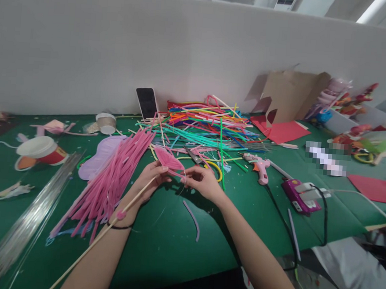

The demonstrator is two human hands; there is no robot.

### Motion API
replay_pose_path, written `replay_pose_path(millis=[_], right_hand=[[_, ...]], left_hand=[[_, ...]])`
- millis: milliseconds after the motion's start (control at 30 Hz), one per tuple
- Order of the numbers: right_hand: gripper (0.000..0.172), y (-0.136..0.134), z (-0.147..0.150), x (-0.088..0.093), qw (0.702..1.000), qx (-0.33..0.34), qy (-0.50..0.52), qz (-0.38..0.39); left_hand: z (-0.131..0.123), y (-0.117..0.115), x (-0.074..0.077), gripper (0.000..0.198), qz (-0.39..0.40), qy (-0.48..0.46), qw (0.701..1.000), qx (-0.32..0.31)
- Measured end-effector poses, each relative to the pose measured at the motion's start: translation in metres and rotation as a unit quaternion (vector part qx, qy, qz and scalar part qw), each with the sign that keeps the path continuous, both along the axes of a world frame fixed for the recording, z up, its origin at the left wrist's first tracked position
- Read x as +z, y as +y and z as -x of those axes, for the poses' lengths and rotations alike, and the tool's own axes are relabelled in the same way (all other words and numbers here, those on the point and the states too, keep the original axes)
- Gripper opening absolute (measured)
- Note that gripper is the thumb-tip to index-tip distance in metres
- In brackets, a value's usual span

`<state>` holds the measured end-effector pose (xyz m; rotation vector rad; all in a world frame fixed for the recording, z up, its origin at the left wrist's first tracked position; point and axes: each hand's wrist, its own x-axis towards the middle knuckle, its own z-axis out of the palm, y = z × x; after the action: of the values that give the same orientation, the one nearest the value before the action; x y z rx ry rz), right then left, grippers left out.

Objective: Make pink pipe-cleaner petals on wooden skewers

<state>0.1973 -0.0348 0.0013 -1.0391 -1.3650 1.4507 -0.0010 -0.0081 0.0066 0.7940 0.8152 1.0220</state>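
Note:
My left hand (152,180) is closed, its thumb and fingers pinching a pink petal-shaped piece (169,159) that looks made of pipe cleaners. A thin wooden stick (86,254) with a small pink ball (120,215) slants from these fingers over the left forearm to the lower left. At the right end of the petal my right hand (202,181) pinches its tip, where a fine wire loops down. Just behind that hand lie scissors with yellow handles (218,169). A bundle of pink pipe cleaners (117,178) lies left of my left hand.
Multicoloured pipe cleaners (201,125) are heaped behind the hands, near a leaning phone (147,103). At right are a pink glue gun (261,168) and a purple power strip (297,199) with cords. Thin wires (29,220) and a paper cup (40,150) lie left.

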Motion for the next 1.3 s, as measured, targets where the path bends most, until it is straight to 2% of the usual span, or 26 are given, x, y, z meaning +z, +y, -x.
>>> replay_pose_path(millis=[100, 300, 500, 733, 867, 1033, 1300], right_hand=[[0.034, 0.000, 0.002, -0.002, 1.000, 0.003, 0.000, 0.007], [0.039, 0.000, 0.004, -0.005, 0.999, -0.010, -0.032, -0.032], [0.037, 0.000, 0.008, -0.006, 0.999, -0.021, -0.027, -0.009], [0.034, 0.000, 0.011, -0.010, 0.999, -0.007, 0.001, -0.031], [0.030, -0.001, 0.013, -0.010, 0.998, -0.044, 0.033, -0.038], [0.031, -0.005, 0.016, -0.009, 0.995, -0.070, 0.069, 0.003], [0.032, -0.007, 0.020, -0.013, 0.986, -0.031, 0.140, 0.082]], left_hand=[[0.000, 0.000, -0.001, 0.031, -0.002, 0.004, 1.000, -0.004], [-0.004, -0.002, 0.003, 0.030, -0.003, 0.007, 1.000, -0.008], [-0.007, -0.003, 0.004, 0.028, 0.002, -0.005, 1.000, -0.019], [-0.007, -0.003, 0.001, 0.026, -0.003, -0.008, 1.000, -0.024], [-0.008, -0.004, 0.003, 0.027, 0.000, -0.010, 1.000, -0.021], [-0.009, -0.004, 0.002, 0.027, -0.001, -0.014, 1.000, -0.026], [-0.007, -0.003, -0.003, 0.026, -0.001, -0.023, 0.999, -0.024]])
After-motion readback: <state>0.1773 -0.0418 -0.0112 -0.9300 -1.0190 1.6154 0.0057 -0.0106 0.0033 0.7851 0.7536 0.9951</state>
